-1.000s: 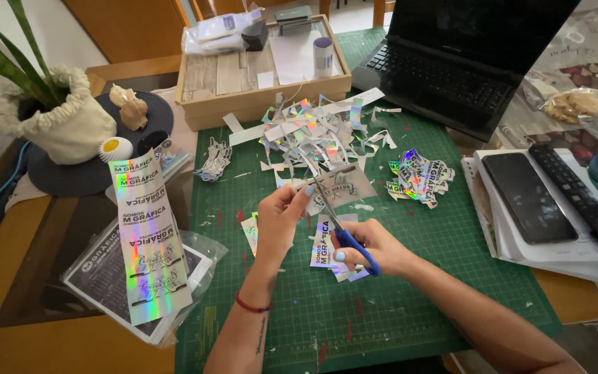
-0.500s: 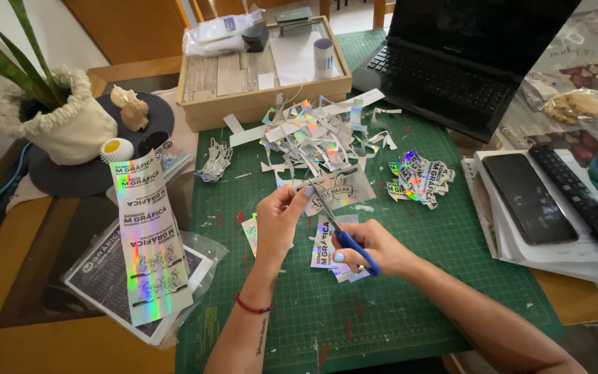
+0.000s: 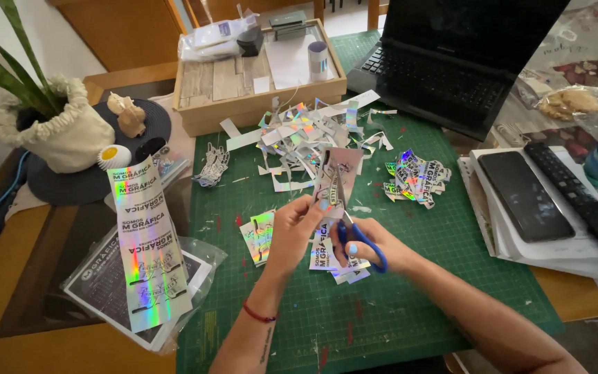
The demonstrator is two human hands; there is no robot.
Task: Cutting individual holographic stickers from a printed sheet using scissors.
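Sticker strip [image 3: 335,181], shiny and holographic, stands near the mat's centre, pinched by the left hand [image 3: 292,232] at its lower edge and met by the scissors [image 3: 354,232] from 5 o'clock. The green cutting mat [image 3: 451,277] fills the middle of the table. At 1 o'clock sits a black laptop [image 3: 451,69]; at 11 o'clock a wooden tray [image 3: 257,86]; at 9 o'clock a long sticker sheet [image 3: 148,242] lies over a clear bag. At 3 o'clock a phone [image 3: 524,196] rests on papers. Above the hands lies a heap of offcuts [image 3: 299,142], and a pile of cut stickers [image 3: 415,179] sits at 2 o'clock. The right hand [image 3: 372,246] grips the blue scissor handles, fingers curled through the loops; the blades seem closed on the strip, though it hides them.
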